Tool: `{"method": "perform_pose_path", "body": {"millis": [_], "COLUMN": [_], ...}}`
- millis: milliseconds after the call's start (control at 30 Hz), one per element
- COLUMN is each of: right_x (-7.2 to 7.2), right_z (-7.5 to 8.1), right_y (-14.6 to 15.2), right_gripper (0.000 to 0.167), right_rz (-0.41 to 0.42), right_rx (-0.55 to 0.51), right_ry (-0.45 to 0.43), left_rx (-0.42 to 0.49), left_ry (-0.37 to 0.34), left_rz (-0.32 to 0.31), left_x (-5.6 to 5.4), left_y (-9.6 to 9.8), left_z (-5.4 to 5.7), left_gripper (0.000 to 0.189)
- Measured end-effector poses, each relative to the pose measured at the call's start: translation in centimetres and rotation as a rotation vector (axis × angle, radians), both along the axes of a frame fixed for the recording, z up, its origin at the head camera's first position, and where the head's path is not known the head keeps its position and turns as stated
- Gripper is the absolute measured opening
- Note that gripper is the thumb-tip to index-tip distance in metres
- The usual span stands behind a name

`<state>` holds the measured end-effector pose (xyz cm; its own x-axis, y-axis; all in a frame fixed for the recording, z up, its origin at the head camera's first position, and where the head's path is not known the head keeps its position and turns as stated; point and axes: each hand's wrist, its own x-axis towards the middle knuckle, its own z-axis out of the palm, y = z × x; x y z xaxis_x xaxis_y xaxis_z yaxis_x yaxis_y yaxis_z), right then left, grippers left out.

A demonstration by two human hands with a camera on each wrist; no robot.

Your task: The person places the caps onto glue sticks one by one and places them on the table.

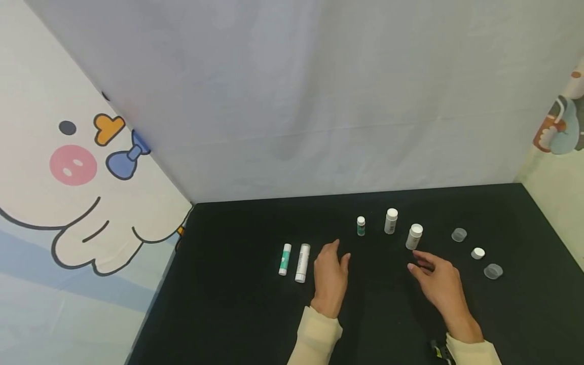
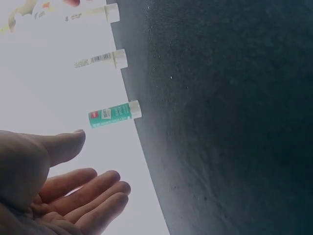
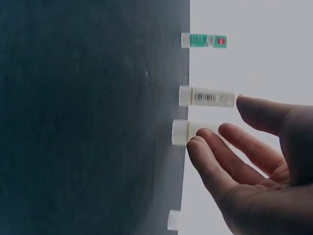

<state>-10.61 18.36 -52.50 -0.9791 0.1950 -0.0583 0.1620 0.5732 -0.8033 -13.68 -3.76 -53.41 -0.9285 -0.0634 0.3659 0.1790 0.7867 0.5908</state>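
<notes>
My left hand (image 1: 329, 276) hovers over the black table, fingers apart and nothing held. Just left of it lie a white tube (image 1: 302, 263) and a smaller green glue stick (image 1: 285, 259) with white ends. My right hand (image 1: 435, 284) is held loosely, its fingertips close by the base of a white glue stick (image 1: 414, 236); I cannot tell if they touch. In the right wrist view the fingers partly hide this white stick (image 3: 180, 132). Farther back stand another white stick (image 1: 391, 221), with a barcode, and a short green glue stick (image 1: 361, 226).
To the right of my right hand are two clear plastic caps, a far cap (image 1: 459, 234) and a near cap (image 1: 493, 271), with a small white cap (image 1: 477, 253) between them. A pale curtain (image 1: 319, 126) rises behind the black table (image 1: 228, 314).
</notes>
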Motion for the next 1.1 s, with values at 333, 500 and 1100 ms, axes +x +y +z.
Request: {"method": "perform_pose_path", "body": {"millis": [333,500,1100], "right_x": [0.5,0.7,1.4], "right_z": [0.0,0.0,0.3], "right_y": [2.2,3.5,7.1], "right_gripper": [0.039,0.039,0.041], "right_rz": [-0.068,-0.090,-0.205], "right_rx": [0.046,0.062,0.110], "right_ry": [0.010,0.031,-0.007], "left_rx": [0.016,0.012,0.019], "left_ry": [-0.006,-0.027,-0.064], "left_rz": [-0.006,-0.006,-0.026], "left_x": [-0.4,-0.6,-2.2], "left_y": [0.6,1.0,2.1], "left_z": [0.1,0.2,-0.7], "left_gripper": [0.038,0.038,0.040]}}
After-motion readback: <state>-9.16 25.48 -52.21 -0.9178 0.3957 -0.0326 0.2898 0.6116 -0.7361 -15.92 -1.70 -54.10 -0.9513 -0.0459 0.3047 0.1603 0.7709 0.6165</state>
